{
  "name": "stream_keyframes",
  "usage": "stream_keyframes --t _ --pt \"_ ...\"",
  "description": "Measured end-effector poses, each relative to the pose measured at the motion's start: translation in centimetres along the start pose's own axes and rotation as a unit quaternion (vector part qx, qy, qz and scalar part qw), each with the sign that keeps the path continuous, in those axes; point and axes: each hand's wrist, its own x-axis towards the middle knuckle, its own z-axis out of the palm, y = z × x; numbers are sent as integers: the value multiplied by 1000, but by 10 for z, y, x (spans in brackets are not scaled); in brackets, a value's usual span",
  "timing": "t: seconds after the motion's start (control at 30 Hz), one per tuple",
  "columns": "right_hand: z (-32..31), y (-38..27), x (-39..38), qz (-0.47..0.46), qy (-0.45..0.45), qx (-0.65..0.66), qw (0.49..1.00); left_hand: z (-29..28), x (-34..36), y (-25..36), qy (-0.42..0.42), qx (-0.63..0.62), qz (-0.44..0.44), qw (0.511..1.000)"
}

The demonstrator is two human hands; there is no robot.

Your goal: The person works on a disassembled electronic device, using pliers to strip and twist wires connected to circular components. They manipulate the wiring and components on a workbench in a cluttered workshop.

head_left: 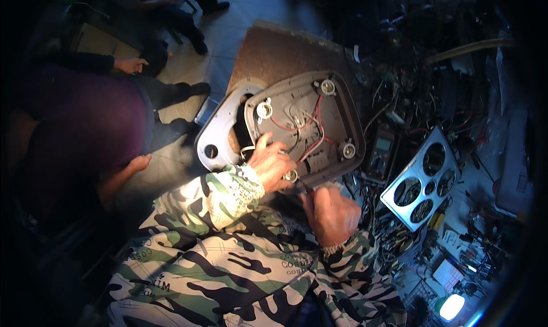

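Observation:
A grey-brown plastic housing [337,118] lies open side up in front of me, with several round lamp sockets near its corners and red and white wires [314,130] crossing its inside. My left hand [272,164] rests on its near left edge, fingers bent around the near lamp socket [290,176]. Just right of that socket, my right hand [334,214] is closed, thumb and fingers pressed together. Something thin and dark shows at its fingertips, pointing to the socket; its kind is unclear. Partly under the housing sits a pale panel [211,136] with round holes.
A brown board [274,50] supports the housing. To the right are a multimeter [383,150], a white panel with round cutouts [406,217], tangled cables and scattered tools. A lit lamp [451,307] glows lower right. A person in a purple top [97,116] is at left; others are beyond.

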Motion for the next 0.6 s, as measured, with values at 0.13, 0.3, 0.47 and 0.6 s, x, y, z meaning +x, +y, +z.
stream_keyframes --t 0.13,0.3,0.47,0.6 --pt "0 -7 11 -31 8 48 998 4 -12 -5 26 34 1 999" --pt "3 -3 5 -33 45 25 998 8 -1 -4 -10 30 19 999" --pt "10 -5 3 -14 45 -1 999 4 -1 1 -21 54 5 998" --pt "-13 -18 7 -14 16 57 998 1 -5 0 -8 52 8 999"
